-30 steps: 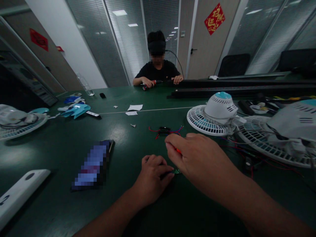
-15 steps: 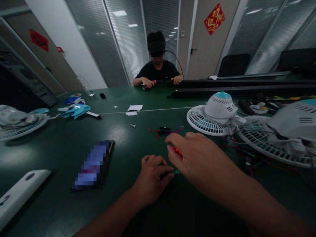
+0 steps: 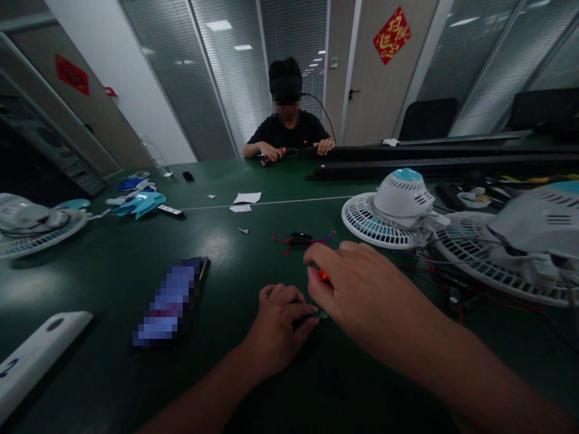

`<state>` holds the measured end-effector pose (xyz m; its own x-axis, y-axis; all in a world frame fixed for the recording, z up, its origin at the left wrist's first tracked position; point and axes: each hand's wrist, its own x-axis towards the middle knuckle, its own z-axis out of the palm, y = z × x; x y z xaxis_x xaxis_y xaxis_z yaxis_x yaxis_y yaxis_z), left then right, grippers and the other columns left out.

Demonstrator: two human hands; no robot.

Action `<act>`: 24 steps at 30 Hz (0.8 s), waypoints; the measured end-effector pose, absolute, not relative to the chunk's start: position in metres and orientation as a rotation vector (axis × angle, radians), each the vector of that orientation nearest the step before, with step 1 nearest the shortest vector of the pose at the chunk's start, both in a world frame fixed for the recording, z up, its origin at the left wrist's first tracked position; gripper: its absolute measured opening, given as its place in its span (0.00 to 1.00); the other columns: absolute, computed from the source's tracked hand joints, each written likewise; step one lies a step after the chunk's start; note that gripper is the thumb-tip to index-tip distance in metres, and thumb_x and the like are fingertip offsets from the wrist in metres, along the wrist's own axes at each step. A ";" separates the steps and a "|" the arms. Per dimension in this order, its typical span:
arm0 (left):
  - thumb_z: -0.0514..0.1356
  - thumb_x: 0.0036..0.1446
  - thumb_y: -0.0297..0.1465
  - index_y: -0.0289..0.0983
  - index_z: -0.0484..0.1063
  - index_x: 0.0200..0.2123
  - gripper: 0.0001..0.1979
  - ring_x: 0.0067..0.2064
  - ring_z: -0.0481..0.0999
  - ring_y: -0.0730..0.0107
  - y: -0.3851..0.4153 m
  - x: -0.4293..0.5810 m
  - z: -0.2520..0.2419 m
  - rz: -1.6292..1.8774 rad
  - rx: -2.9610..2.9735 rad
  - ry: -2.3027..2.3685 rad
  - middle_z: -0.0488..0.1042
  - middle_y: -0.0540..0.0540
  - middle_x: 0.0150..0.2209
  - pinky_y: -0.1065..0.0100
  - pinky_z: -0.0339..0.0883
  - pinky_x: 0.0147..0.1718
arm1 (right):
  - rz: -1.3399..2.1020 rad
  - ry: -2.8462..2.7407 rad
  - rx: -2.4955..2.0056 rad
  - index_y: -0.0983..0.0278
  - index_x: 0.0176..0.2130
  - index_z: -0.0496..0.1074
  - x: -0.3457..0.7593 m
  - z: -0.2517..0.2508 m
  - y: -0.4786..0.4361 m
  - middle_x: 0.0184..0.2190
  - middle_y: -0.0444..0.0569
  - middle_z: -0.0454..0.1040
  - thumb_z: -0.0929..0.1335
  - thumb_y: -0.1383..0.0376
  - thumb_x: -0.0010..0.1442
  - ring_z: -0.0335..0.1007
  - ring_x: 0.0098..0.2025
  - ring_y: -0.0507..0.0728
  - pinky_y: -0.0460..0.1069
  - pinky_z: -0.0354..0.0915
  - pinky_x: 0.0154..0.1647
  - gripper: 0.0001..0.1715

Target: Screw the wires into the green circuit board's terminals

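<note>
My left hand (image 3: 283,319) rests on the green table, thumb and forefinger pinching the edge of a small green circuit board (image 3: 322,314). Above and to the right of the board, my right hand (image 3: 357,286) is closed around a small orange-red object (image 3: 324,275). Most of that object is hidden by the fingers, so its kind is unclear. My right hand also covers part of the board. Just beyond my fingers lie dark components with red and blue wires (image 3: 301,240).
White fan heads with round grilles (image 3: 362,220) stand at the right, wires beside them. A phone (image 3: 169,301) and a white bar (image 3: 43,355) lie at left. Paper scraps (image 3: 247,198) are farther back. Across the table a person (image 3: 289,126) holds a red and black tool (image 3: 274,158).
Both hands stay almost where they were. The orange-red object in my right hand shows slightly less brightly between the fingers.
</note>
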<state>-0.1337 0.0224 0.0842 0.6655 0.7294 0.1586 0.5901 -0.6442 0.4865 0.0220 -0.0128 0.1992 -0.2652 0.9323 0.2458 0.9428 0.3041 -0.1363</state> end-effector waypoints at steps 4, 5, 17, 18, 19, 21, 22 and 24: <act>0.65 0.55 0.27 0.44 0.80 0.39 0.09 0.45 0.71 0.57 0.023 -0.133 0.084 0.484 2.498 1.030 0.75 0.47 0.37 0.49 0.57 0.51 | -0.017 -2.283 -1.717 0.63 0.37 0.72 0.022 0.200 -0.012 0.27 0.48 0.75 0.60 0.69 0.60 0.66 0.30 0.57 0.50 0.55 0.30 0.11; 0.65 0.55 0.27 0.44 0.80 0.39 0.09 0.45 0.71 0.57 0.023 -0.133 0.084 0.485 2.501 1.032 0.75 0.48 0.38 0.49 0.57 0.51 | -0.015 -2.284 -1.719 0.62 0.37 0.72 0.022 0.201 -0.012 0.27 0.48 0.74 0.61 0.69 0.60 0.66 0.30 0.57 0.50 0.55 0.30 0.11; 0.64 0.56 0.28 0.43 0.79 0.38 0.07 0.45 0.71 0.59 0.024 -0.133 0.080 0.513 2.501 1.039 0.75 0.48 0.37 0.50 0.57 0.51 | -0.022 -2.292 -1.690 0.63 0.38 0.72 0.021 0.199 -0.011 0.29 0.49 0.75 0.61 0.69 0.60 0.68 0.32 0.57 0.51 0.57 0.33 0.11; 0.64 0.56 0.28 0.44 0.79 0.39 0.07 0.44 0.71 0.59 0.024 -0.133 0.080 0.516 2.498 1.039 0.75 0.48 0.37 0.50 0.57 0.51 | -0.019 -2.292 -1.690 0.63 0.38 0.72 0.022 0.199 -0.011 0.30 0.49 0.75 0.61 0.69 0.60 0.68 0.33 0.58 0.52 0.57 0.34 0.11; 0.64 0.56 0.28 0.44 0.79 0.39 0.07 0.44 0.71 0.59 0.024 -0.133 0.080 0.521 2.495 1.037 0.75 0.48 0.37 0.50 0.57 0.51 | -0.017 -2.291 -1.685 0.63 0.38 0.72 0.022 0.198 -0.011 0.31 0.49 0.76 0.61 0.69 0.61 0.68 0.33 0.58 0.52 0.57 0.34 0.11; 0.64 0.55 0.27 0.44 0.79 0.39 0.08 0.44 0.71 0.58 0.023 -0.133 0.080 0.538 2.487 1.032 0.75 0.48 0.37 0.50 0.58 0.50 | -0.008 -2.290 -1.675 0.62 0.38 0.71 0.022 0.198 -0.012 0.31 0.49 0.75 0.61 0.69 0.61 0.68 0.33 0.58 0.52 0.57 0.34 0.11; 0.64 0.55 0.27 0.44 0.78 0.38 0.08 0.44 0.71 0.58 0.023 -0.134 0.080 0.547 2.484 1.026 0.75 0.48 0.38 0.50 0.58 0.49 | -0.007 -2.288 -1.670 0.62 0.38 0.71 0.022 0.198 -0.013 0.30 0.49 0.75 0.61 0.69 0.61 0.67 0.33 0.58 0.51 0.56 0.34 0.10; 0.64 0.55 0.26 0.43 0.78 0.38 0.08 0.44 0.71 0.58 0.023 -0.134 0.078 0.568 2.483 1.013 0.75 0.48 0.39 0.49 0.58 0.49 | -0.006 -2.283 -1.672 0.61 0.36 0.71 0.022 0.199 -0.014 0.28 0.47 0.74 0.61 0.68 0.61 0.66 0.31 0.57 0.51 0.54 0.32 0.10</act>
<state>-0.1344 0.0226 0.0781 0.6555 0.7236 0.2163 0.5621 -0.6587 0.5001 0.0217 -0.0144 0.1995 -0.2708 0.9296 0.2499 0.9309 0.3190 -0.1778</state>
